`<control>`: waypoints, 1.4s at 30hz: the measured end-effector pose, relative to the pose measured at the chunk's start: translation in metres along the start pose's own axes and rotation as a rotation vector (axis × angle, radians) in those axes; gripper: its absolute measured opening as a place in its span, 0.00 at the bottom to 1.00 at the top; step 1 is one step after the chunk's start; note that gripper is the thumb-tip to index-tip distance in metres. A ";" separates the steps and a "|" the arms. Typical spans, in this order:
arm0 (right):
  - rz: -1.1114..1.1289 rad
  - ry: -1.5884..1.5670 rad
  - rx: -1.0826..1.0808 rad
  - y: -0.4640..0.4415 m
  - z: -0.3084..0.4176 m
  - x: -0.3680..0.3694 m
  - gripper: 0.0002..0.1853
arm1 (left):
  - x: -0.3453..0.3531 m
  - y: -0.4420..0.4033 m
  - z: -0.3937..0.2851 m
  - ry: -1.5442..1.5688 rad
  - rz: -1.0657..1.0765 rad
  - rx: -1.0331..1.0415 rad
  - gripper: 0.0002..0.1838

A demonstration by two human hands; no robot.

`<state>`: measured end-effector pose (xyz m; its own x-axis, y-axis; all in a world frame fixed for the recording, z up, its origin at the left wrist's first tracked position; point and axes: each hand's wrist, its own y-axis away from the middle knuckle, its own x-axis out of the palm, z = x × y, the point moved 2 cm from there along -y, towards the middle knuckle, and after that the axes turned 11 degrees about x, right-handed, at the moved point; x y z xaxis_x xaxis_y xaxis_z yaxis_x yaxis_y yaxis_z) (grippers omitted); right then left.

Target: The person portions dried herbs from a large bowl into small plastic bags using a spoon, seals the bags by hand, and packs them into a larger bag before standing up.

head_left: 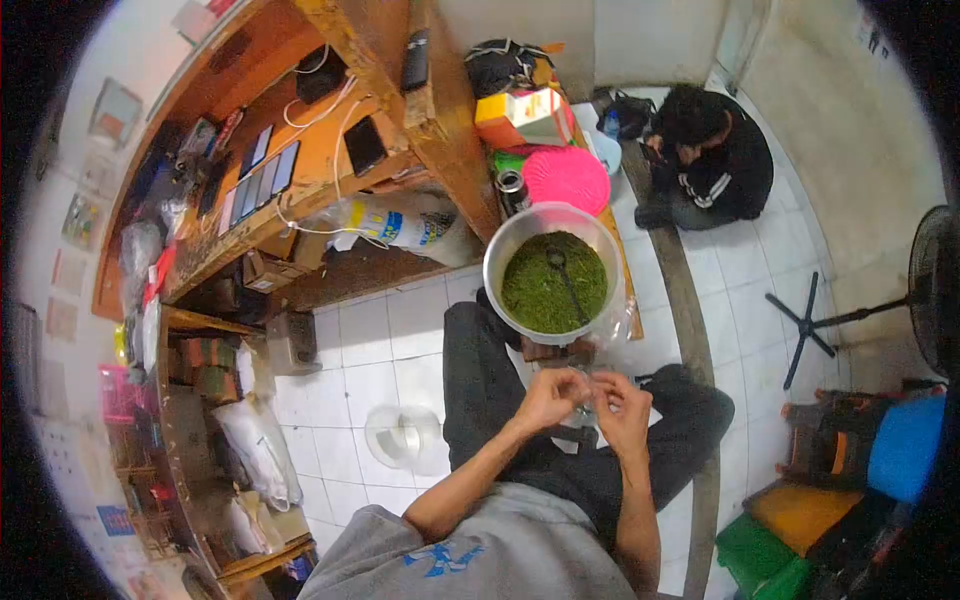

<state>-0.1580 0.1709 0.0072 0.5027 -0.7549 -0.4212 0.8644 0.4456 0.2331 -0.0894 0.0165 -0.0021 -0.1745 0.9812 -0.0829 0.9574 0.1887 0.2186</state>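
Observation:
My left hand (552, 399) and my right hand (622, 408) are close together above my lap, fingers pinched. Between them is a thin piece of clear plastic (589, 392), its shape hard to make out. Just beyond the hands stands a large pale tub (493, 282) filled with chopped green leaves (530, 285). A dark spoon (568, 280) lies in the leaves, its handle pointing toward me. Crumpled clear plastic bags (618, 318) lie at the tub's near right side.
Left of my legs, a clear round container (400, 437) sits on white tiles. A pink plastic lid (567, 180), a can (511, 188) and a box (522, 117) stand behind the tub. A wooden shelf (330, 150) holds phones. A person (715, 160) sits at the far right; a fan (930, 290) stands nearer.

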 end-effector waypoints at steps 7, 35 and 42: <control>-0.012 -0.426 0.069 -0.010 -0.017 0.007 0.14 | -0.004 -0.003 0.002 -0.046 -0.049 0.039 0.09; 0.211 -0.184 0.098 -0.019 0.077 -0.045 0.16 | -0.049 0.000 -0.093 -0.524 -0.199 0.584 0.39; 0.323 0.104 0.038 -0.029 0.097 -0.026 0.16 | -0.050 0.008 -0.066 -0.560 0.001 0.685 0.34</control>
<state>-0.1949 0.1306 0.0959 0.7484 -0.5236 -0.4071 0.6615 0.6339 0.4007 -0.0883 -0.0288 0.0683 -0.2077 0.7833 -0.5859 0.9161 -0.0542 -0.3972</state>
